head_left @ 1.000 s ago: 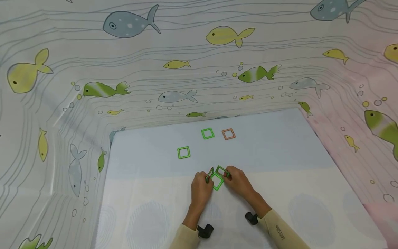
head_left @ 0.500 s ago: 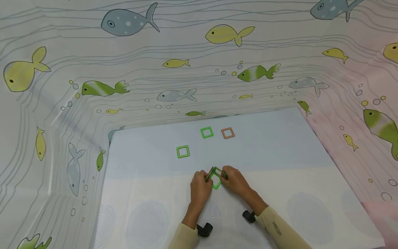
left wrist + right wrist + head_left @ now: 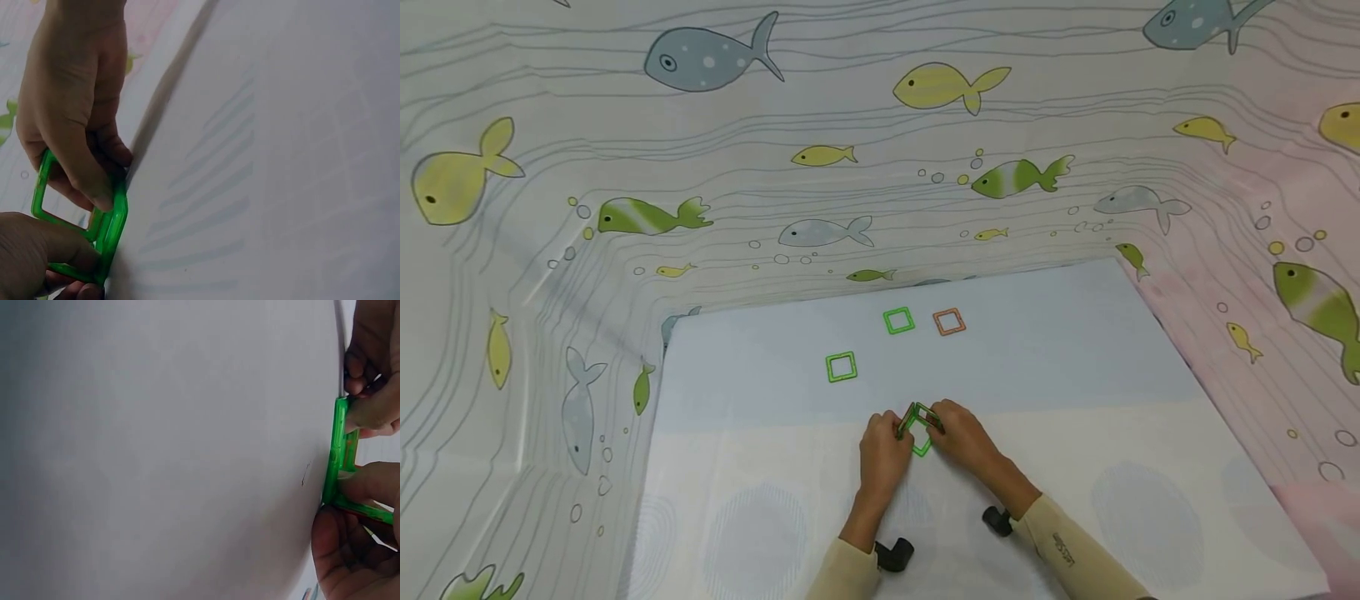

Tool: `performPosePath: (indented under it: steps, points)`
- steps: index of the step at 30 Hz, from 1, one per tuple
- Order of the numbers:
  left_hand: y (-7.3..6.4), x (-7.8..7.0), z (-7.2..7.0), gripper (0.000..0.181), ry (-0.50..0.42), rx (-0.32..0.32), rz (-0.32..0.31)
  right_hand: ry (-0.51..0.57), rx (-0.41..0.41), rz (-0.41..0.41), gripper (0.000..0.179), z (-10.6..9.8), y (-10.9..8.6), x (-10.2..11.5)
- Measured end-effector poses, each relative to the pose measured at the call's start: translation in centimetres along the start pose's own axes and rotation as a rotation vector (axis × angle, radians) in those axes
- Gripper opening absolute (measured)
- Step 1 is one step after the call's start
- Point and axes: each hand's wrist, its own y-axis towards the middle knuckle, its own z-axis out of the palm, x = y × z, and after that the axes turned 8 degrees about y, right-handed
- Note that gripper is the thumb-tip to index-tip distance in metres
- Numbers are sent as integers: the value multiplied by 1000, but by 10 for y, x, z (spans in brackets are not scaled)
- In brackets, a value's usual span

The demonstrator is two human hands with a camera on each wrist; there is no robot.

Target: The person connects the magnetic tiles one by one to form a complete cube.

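Observation:
A green square frame tile (image 3: 922, 452) lies on the table between both hands in the head view. My left hand (image 3: 886, 450) pinches a second green tile (image 3: 906, 417), raised on edge along its left side. With curled fingers my right hand (image 3: 962, 433) holds a third green tile (image 3: 928, 408), also tilted up, at the far right side. The two raised tiles meet at the far corner. In the left wrist view, thumbs press on the green frames (image 3: 112, 234). Fingers cover part of the tiles in the right wrist view, where a green edge (image 3: 335, 450) shows.
Farther back on the table (image 3: 1037, 350) lie a green square tile (image 3: 840, 355), another green tile (image 3: 897, 310) and an orange tile (image 3: 947, 312). A fish-patterned sheet (image 3: 737, 167) rises behind and beside the table. Black wrist cameras (image 3: 895, 556) sit at both wrists.
My right hand has moved left with its tile, bringing that tile against the corner of the left raised one. The left hand has stayed almost in place.

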Motion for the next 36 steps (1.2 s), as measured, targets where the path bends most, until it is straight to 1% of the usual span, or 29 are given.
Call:
performPosePath:
  steps: [4, 7, 8, 10, 12, 13, 14, 16, 18, 20, 21, 24, 28, 30, 32, 34, 36]
  points:
    - [-1, -1, 1, 8, 0, 8, -3, 0, 1, 26, 17, -1, 0, 1]
    - [-2, 1, 0, 9, 2, 52, 1, -2, 9, 51, 16, -2, 0, 3]
    - [-3, 2, -2, 14, 0, 78, 7, -4, 10, 55, 16, -2, 0, 3]
    - [-4, 6, -7, 32, -18, 151, 28, -6, 9, 55, 17, -3, 1, 3]
    - [-3, 12, -15, 53, -79, 235, 55, -6, 10, 51, 18, -3, 1, 2]
    - [-3, 15, -19, 60, -121, 275, 67, -6, 11, 47, 19, -3, 1, 2]
    - [-2, 18, -24, 64, -164, 313, 67, -6, 11, 44, 19, -3, 1, 2]
    - [2, 25, -31, 61, -265, 362, 62, -8, 17, 43, 19, -3, 2, 1]
    - [6, 32, -36, 51, -328, 364, 60, -6, 24, 44, 17, -4, 2, 0]
    - [11, 38, -38, 41, -336, 341, 67, -10, 32, 35, 14, -4, 3, -2]
    - [14, 39, -38, 36, -329, 325, 86, -12, 39, 30, 14, -4, 4, -2]
    - [22, 40, -36, 29, -267, 295, 161, -25, 56, 0, 12, -5, 6, -3]
    - [31, 34, -30, 31, -169, 309, 290, -32, 89, -36, 12, -7, 8, -4]
    - [34, 30, -27, 30, -110, 316, 342, -32, 106, -52, 12, -8, 9, -5]
    - [37, 26, -23, 26, -51, 309, 382, -36, 117, -71, 12, -8, 11, -6]
    - [38, 23, -20, 20, -2, 288, 401, -40, 125, -84, 13, -8, 12, -6]
    - [38, 20, -18, 15, 23, 262, 409, -46, 132, -97, 13, -8, 13, -7]
